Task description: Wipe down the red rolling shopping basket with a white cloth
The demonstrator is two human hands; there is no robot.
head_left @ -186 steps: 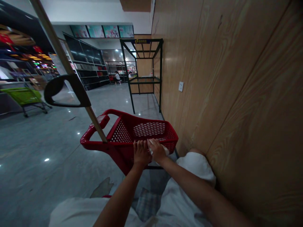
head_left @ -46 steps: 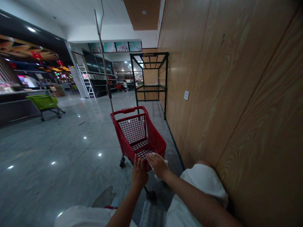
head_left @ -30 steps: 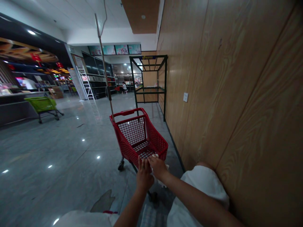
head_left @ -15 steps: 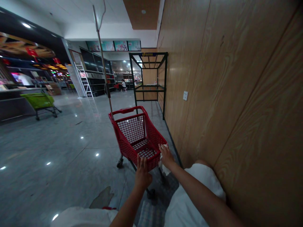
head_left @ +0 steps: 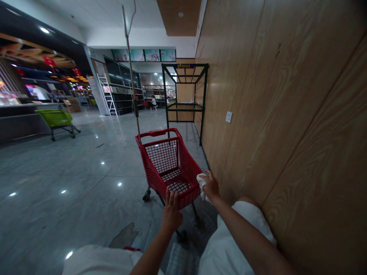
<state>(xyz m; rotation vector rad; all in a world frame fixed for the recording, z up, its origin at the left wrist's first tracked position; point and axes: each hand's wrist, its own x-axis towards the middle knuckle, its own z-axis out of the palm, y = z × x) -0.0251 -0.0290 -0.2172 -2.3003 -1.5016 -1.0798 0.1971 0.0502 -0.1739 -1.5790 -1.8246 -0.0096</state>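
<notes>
The red cart (head_left: 187, 166) stands on the floor (head_left: 86, 214), slotted bottom visible inside. The left hand (head_left: 172, 214) rests nearly straight fingers on its near rim; the right hand (head_left: 211, 186), fingers curled, pinches a white cloth (head_left: 202, 182) beside its near right corner. Left of it, well apart, a green cart (head_left: 57, 118) hides its contents.

Green cart (head_left: 56, 118), white ladder (head_left: 109, 98), black rack (head_left: 185, 110) beside wooden wall (head_left: 286, 114)
</notes>
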